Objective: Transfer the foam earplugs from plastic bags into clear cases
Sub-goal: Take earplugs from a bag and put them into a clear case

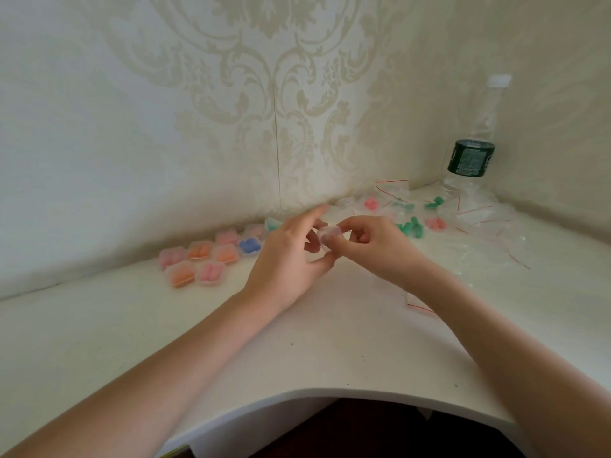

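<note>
Patterned cream damask wallpaper [264, 94] across both walls of a corner. Below it, a white curved-edge counter [330, 342] filling the lower half of the view. Two bare forearms reaching in from the bottom edge toward the middle.

At the right rear, a tall clear plastic water bottle with a dark green label [472, 157], upright near the right wall. Around its base and spreading forward, a loose heap of clear plastic zip bags with red seal lines [479, 223]; among them green foam earplugs [411, 226] and pink foam earplugs [435, 223], some still bagged. One more flat bag with a red line [418, 305] partly hidden under the right forearm.

At the left, close to the wall, a cluster of small clear cases already filled [205, 259]: pink pairs, orange pairs, one blue pair, and one with green at the far end.

In the centre, raised above the counter, left hand [291, 256] and right hand [373, 246] meeting. Between them, one small clear plastic case [327, 236], pinched by the curled fingers and thumbs of both. Left index finger stretched out toward the wall. Contents of that case too blurred to make out; lid position unclear.
</note>
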A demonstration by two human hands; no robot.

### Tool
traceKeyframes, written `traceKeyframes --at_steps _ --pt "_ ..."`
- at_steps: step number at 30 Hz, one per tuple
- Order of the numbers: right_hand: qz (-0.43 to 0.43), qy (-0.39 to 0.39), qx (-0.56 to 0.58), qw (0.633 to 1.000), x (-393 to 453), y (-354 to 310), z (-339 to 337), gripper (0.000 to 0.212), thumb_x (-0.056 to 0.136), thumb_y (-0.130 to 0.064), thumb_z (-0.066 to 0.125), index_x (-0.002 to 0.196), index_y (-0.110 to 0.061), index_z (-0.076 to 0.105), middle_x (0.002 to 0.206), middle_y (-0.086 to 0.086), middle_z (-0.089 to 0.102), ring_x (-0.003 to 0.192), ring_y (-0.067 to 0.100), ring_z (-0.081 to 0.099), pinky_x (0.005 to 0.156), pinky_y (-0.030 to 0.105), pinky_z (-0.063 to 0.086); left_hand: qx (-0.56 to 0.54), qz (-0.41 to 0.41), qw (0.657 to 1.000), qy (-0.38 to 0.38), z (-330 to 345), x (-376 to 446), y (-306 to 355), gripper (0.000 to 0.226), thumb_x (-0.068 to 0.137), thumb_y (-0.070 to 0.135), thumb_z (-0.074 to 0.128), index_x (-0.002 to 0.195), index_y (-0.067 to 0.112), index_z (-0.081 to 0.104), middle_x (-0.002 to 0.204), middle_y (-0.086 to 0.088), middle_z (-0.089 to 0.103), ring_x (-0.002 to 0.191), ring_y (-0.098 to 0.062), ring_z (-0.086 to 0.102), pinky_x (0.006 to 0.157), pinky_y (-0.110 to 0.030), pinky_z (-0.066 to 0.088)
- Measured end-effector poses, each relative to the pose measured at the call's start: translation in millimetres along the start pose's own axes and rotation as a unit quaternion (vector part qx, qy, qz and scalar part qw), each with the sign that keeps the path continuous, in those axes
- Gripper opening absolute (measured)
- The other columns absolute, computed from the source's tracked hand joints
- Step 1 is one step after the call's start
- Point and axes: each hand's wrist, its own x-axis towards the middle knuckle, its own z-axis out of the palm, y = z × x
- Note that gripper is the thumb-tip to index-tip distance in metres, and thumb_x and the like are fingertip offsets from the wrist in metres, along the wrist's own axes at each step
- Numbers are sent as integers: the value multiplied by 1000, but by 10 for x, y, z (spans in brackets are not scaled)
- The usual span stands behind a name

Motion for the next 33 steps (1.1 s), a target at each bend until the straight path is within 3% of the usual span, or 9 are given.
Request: traceKeyframes --at_steps 4,7,9,12,14,18,25,31,33 --pt "-20 -13 46 999 3 -1 -1 25 90 -44 59 98 -23 71 50 -13 34 46 4 30 49 21 29 -148 -115 982 35 -28 39 81 31 75 5 76 104 12 66 92 7 68 78 -1 62 69 -12 51" --pt "-38 9 98 994 15 4 -10 27 94 -35 55 119 -29 64 60 -6 36 51 8 34 55 26 36 -413 -281 866 -30 -123 103 61 16 82 6 70 97 8 69 90 -2 72 79 -9 66 76 -21 55" --pt "-80 2 109 991 3 -6 -12 29 93 -32 56 121 -38 60 59 -3 32 52 9 32 54 26 35 -506 -333 793 -72 -184 141 47 11 87 7 63 94 2 70 92 -4 71 78 -10 65 75 -23 56" --pt "-116 -2 106 988 -4 -17 3 27 92 -28 57 117 -39 63 60 4 38 53 9 32 56 26 32 -573 -344 739 -87 -201 146 68 17 87 13 59 89 1 71 90 -8 71 83 -14 66 75 -25 57" --pt "-118 2 98 988 -4 -9 8 28 94 -18 57 119 -29 64 55 -17 51 51 1 46 58 10 34 -596 -347 718 -94 -181 129 106 22 92 16 53 90 0 68 92 -11 70 88 -17 68 76 -27 58" --pt "-157 12 24 987 -27 -13 32 28 93 -20 59 120 -21 65 80 -24 62 79 -15 57 72 4 38 -642 -403 650 -57 -158 117 116 26 99 16 43 97 -3 62 92 -17 70 84 -21 71 78 -31 58" --pt "-232 63 -110 964 -30 2 83 32 96 -13 52 126 -11 61 74 -13 55 71 -15 50 67 5 38 -652 -414 633 -37 -156 125 67 22 82 13 59 95 -4 61 86 -18 71 75 -20 72 74 -28 59" --pt "-222 66 -128 964 -31 -2 101 31 95 -19 58 125 -14 62 56 -16 37 58 0 46 59 11 35 -634 -396 663 -44 -149 110 37 24 70 11 66 90 -1 66 91 -16 71 79 -19 71 75 -26 58" --pt "-191 62 -100 975 -40 -9 95 28 94 -25 59 121 -21 64 54 -8 35 53 8 39 55 13 33 -588 -376 715 -45 -153 109 19 30 68 14 70 94 1 65 89 -13 71 81 -18 71 76 -25 58"
